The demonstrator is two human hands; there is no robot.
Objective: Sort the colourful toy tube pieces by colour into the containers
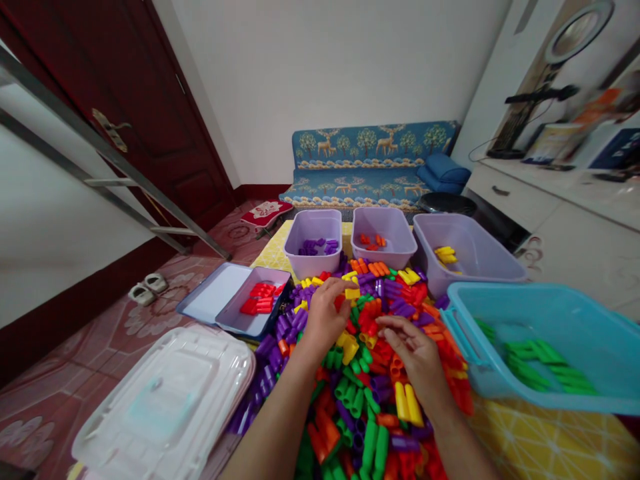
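A large heap of plastic tube-shaped blocks [350, 400] in red, orange, yellow, green and purple spreads in front of me. My left hand [327, 310] reaches over its far middle, thumb and fingers apart, fingertips beside a yellow block [353, 293]. Whether it touches that block is hard to see. To its right, my right hand [413, 343] pinches a red block [370, 317] at its fingertips, just above the heap. Below this hand lie paired yellow blocks [409, 404]; green blocks [374, 448] lie closer to me.
Behind the heap stand lilac bins with purple [313, 267], orange [384, 260] and yellow [470, 270] blocks. A blue bin [540, 393] at right holds green ones. An opened case [227, 320] at left contains red ones, near a white lid [165, 400]. A ladder [125, 180] leans left.
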